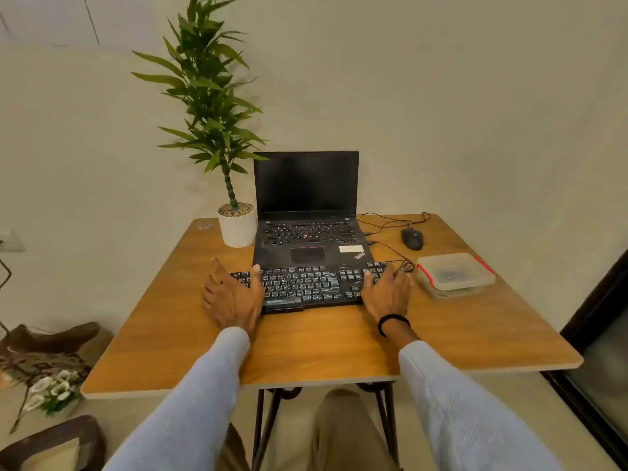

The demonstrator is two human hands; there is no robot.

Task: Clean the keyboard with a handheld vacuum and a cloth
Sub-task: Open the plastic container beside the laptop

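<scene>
A black keyboard (306, 285) is being touched at both ends where it lies flat on the wooden table (306, 345), just in front of an open laptop (306, 198) with a dark screen. Its left end is being covered by the left hand (231, 297), fingers straight and thumb spread wide across the keys. Its right end is being covered by the right hand (387, 294), fingers laid flat over the number keys. Nothing is being clasped by either hand, so far as can be seen. A potted plant (238, 229) is being shown left of the laptop, a wired mouse (412, 239) to its right, and a lidded plastic box (455, 275) just beside the keyboard's right end.
</scene>
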